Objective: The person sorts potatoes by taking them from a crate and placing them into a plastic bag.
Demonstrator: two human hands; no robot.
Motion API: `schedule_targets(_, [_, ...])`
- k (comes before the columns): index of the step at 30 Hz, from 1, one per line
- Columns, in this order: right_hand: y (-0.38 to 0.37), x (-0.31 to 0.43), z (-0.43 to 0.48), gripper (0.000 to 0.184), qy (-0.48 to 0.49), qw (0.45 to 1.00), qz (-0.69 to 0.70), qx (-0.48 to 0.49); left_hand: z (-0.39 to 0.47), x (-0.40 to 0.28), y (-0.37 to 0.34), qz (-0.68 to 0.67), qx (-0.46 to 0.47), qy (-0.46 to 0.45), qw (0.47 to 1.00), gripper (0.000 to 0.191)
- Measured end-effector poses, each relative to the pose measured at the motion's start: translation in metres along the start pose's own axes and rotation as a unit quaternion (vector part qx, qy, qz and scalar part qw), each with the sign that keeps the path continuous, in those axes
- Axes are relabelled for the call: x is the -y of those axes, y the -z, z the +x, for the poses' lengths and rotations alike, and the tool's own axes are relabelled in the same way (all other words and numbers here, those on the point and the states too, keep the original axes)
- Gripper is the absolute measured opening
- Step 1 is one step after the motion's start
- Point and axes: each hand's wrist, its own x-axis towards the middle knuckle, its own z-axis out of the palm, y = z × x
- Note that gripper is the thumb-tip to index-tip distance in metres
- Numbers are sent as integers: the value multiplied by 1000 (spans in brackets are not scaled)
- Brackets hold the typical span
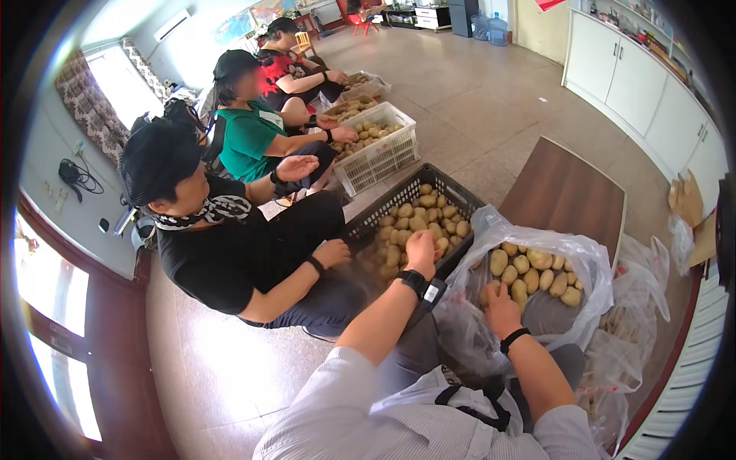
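Note:
My left hand [422, 254] is over the black plastic crate [474, 198], its curled fingers around a potato [442, 245]. Many potatoes [420, 215] lie heaped in that crate. To its right, my right hand [502, 311] reaches into an opened clear plastic bag [601, 276]. Its fingers are closed about a potato [483, 295] at the bag's left side. More potatoes [539, 259] are spread inside the bag, mostly towards its far side. The undersides of both hands are hidden from me.
A co-worker in black [230, 259] sits close on my left, one hand [332, 253] by the crate. Beyond are two more people, a white crate [376, 155] and potatoes. A brown wooden board [560, 190] stands behind the bag; crumpled plastic bags [624, 339] lie right.

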Motion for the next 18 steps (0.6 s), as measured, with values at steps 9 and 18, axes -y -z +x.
schedule_targets(9, [-21, -15, -1, 47, 8, 990, 90, -106, -225, -129, -85, 108, 443, -347, 819, 17])
schedule_targets(18, [6, 2, -1, 41, -23, 1000, 22, -1, -319, -171, -97, -12, 407, -710, 574, 21])
